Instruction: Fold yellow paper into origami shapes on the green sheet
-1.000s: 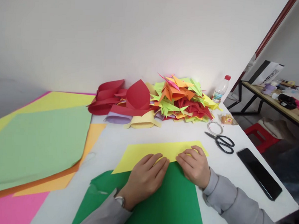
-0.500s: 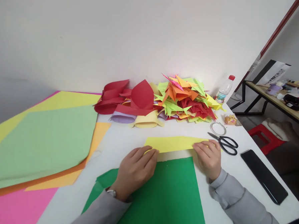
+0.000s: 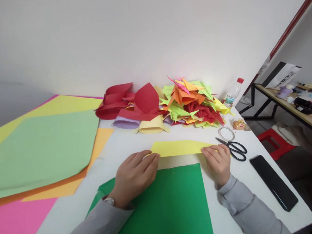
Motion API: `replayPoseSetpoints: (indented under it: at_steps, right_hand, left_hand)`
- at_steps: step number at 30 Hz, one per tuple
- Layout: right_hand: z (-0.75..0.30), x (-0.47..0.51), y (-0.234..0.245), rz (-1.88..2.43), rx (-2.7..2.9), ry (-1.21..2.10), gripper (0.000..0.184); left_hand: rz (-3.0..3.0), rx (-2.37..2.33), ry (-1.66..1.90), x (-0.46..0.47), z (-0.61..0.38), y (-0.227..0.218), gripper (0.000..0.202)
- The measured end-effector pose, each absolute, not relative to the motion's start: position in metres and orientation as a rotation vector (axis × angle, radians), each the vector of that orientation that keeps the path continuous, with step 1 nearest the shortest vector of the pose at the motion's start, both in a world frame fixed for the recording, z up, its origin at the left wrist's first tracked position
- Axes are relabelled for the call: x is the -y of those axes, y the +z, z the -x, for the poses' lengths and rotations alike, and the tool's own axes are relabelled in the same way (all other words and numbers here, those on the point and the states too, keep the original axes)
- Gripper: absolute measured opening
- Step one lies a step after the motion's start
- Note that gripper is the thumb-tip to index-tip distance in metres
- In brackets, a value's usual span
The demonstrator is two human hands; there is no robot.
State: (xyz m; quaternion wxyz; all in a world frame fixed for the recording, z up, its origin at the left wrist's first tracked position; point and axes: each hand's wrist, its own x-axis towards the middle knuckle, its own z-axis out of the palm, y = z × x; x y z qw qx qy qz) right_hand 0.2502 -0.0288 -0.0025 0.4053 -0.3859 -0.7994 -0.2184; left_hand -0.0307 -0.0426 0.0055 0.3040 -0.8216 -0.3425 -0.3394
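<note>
A strip of yellow paper (image 3: pixel 179 148) stretches between my two hands, just beyond the green sheet of paper (image 3: pixel 177 202). My left hand (image 3: pixel 137 175) pinches its left end near the lower corner. At the other end, my right hand (image 3: pixel 217 162) has its fingers closed on the paper's right part. The thumbs are mostly hidden from view. Black-handled scissors (image 3: pixel 238 151) lie right beside my right hand, with a roll of clear tape (image 3: pixel 226 133) just behind them.
Large coloured sheets (image 3: pixel 47 149) cover the table's left side. Red paper shapes (image 3: pixel 146 102) and a heap of folded paper stars (image 3: pixel 193 101) stand against the wall. To the right are a bottle (image 3: pixel 233 93), a wrapped snack (image 3: pixel 239 124) and a black phone-like slab (image 3: pixel 274 182).
My left hand has shifted slightly left along the yellow paper, showing more of its left end. My right hand keeps its hold. The whole view has drifted a little.
</note>
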Motion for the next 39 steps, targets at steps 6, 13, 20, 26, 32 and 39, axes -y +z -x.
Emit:
replayPoseSetpoints:
  at_steps: [6,13,20,26,32,39]
  right_hand:
    - [-0.255,0.026,-0.002,1.010,1.979,-0.583,0.029]
    - [-0.256,0.025,-0.004,1.031,1.957,-0.601,0.025]
    - [-0.258,0.023,-0.002,1.040,1.932,-0.589,0.029]
    - [-0.258,0.022,-0.004,1.056,1.933,-0.567,0.030]
    - [-0.257,0.023,-0.003,1.070,1.918,-0.563,0.028]
    - [-0.259,0.022,-0.007,1.099,1.920,-0.532,0.030]
  left_hand:
    - [2.156,0.915,-0.921,0.041,0.035,0.004,0.017]
    - [2.117,0.919,-0.942,0.039,0.037,0.005,0.016]
    - [2.086,0.916,-0.930,0.039,0.037,0.006,0.016]
    - [2.070,0.910,-0.919,0.038,0.038,0.006,0.015]
    - [2.067,0.900,-0.902,0.037,0.039,0.004,0.017]
    - [2.033,0.932,-0.932,0.036,0.042,0.003,0.019]
